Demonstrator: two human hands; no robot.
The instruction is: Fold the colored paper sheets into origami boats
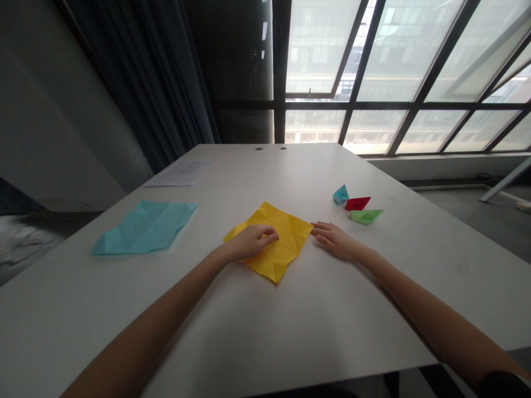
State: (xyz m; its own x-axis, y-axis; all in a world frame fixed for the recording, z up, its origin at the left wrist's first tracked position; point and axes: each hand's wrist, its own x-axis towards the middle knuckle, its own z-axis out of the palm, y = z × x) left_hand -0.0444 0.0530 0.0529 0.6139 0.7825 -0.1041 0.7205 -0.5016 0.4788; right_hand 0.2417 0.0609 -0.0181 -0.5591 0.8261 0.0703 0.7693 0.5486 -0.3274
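Printed sheet [178,173] beyond and left of the yellow origami paper [288,235]: text too small to read. Yellow one's unfolded, creased, on the tabletop [249,331]. Left hand [252,242] over its left side, fingers curled, can't tell if gripping; right hand [337,242] flat, fingers extended, at its right corner.

The left forearm [166,315] and right forearm [427,301] slant inward over the near edge of the worktop [257,342]. The left hand [252,241] curls loosely, thumb near the bent fingers; the right hand [337,241] is palm down, fingers extended toward the left edge.
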